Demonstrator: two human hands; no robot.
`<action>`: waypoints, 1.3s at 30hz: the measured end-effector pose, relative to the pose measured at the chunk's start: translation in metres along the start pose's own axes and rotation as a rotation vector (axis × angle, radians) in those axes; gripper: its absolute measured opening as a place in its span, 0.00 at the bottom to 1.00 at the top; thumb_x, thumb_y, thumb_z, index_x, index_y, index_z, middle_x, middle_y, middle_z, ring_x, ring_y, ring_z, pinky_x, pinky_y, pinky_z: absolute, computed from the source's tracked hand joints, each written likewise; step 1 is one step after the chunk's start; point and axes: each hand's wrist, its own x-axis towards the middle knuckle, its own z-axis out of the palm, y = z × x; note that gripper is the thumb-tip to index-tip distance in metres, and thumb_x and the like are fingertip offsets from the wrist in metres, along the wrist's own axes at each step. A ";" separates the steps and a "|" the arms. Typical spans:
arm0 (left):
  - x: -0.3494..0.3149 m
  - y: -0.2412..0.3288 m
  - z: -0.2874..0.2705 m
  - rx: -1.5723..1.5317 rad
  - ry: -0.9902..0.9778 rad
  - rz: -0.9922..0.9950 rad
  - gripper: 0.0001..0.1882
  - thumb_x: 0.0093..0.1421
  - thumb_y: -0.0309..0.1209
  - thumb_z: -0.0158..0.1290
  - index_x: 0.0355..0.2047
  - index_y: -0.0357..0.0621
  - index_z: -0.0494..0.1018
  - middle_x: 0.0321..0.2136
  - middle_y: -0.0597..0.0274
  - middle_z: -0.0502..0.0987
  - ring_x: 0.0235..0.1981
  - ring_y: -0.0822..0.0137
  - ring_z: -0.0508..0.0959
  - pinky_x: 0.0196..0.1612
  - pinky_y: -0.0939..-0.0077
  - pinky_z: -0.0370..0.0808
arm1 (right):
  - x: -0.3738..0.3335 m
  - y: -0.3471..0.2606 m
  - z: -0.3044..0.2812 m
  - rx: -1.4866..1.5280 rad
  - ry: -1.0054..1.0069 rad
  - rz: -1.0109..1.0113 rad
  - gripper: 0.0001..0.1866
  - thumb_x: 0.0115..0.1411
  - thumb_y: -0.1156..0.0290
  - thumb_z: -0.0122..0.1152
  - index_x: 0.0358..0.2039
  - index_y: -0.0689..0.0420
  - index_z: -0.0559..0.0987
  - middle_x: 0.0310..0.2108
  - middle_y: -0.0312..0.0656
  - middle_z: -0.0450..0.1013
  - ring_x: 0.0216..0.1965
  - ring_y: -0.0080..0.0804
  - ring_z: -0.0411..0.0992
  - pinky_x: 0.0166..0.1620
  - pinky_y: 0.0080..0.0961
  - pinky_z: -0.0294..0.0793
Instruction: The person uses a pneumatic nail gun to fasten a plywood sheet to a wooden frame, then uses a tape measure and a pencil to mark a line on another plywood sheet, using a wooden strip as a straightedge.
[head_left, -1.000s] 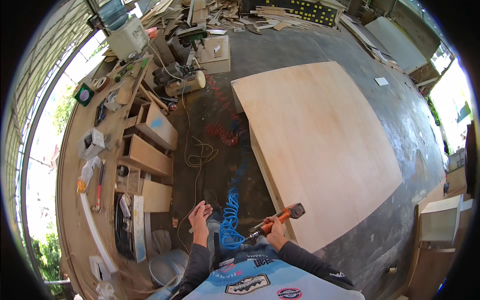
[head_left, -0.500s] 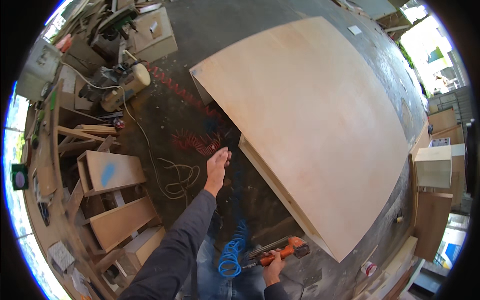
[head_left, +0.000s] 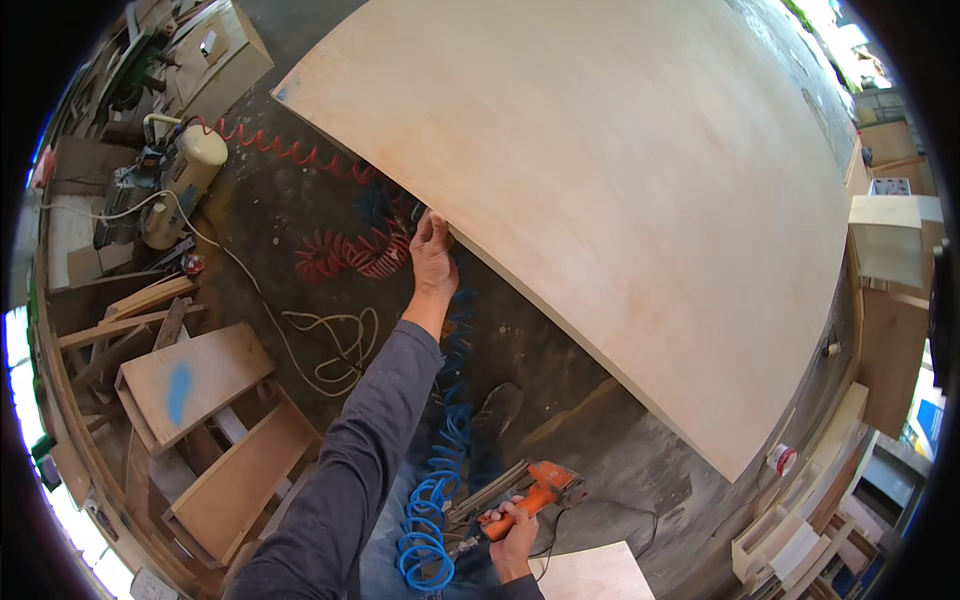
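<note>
A large plywood cabinet [head_left: 600,210] with a pale flat top fills the upper right. My left hand [head_left: 434,262] is at its near-left edge, fingers closed against the rim; the fingertips are partly hidden there. In my right hand [head_left: 512,540] is an orange nail gun [head_left: 545,488], held low near my legs, its head pointing right and away from the cabinet. A blue coiled air hose [head_left: 428,515] runs up from beside the nail gun along the floor, passing near my left forearm.
A red coiled hose [head_left: 350,255] and a pale cord [head_left: 345,345] lie on the floor at left. An air compressor [head_left: 187,180] stands beyond, with wooden boxes [head_left: 240,480] below it. A pale board [head_left: 590,575] lies at the bottom; wood scraps line the right.
My left hand has moved up to the cabinet's edge, where before it was apart from it. The nail gun has shifted left in my right hand. The view has turned.
</note>
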 end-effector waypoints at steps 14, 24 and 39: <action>0.040 0.009 -0.030 0.159 0.116 0.053 0.21 0.70 0.46 0.48 0.52 0.43 0.72 0.52 0.65 0.75 0.52 0.69 0.71 0.52 0.67 0.67 | 0.028 -0.018 0.012 -0.229 0.006 -0.181 0.12 0.56 0.77 0.60 0.41 0.58 0.70 0.23 0.38 0.69 0.20 0.28 0.69 0.24 0.27 0.72; -0.176 0.011 0.141 1.434 -0.969 0.720 0.44 0.57 0.50 0.60 0.68 0.44 0.57 0.71 0.41 0.47 0.73 0.45 0.45 0.68 0.46 0.44 | 0.028 -0.001 0.011 -0.406 0.084 -0.284 0.21 0.55 0.73 0.65 0.46 0.66 0.68 0.24 0.41 0.75 0.18 0.23 0.72 0.20 0.23 0.71; -0.186 -0.075 0.194 1.779 -1.700 0.829 0.58 0.50 0.70 0.54 0.73 0.56 0.48 0.73 0.45 0.38 0.74 0.45 0.36 0.70 0.37 0.33 | 0.009 0.051 -0.052 0.155 0.346 -0.266 0.20 0.59 0.78 0.59 0.50 0.62 0.64 0.24 0.45 0.73 0.16 0.27 0.70 0.19 0.24 0.71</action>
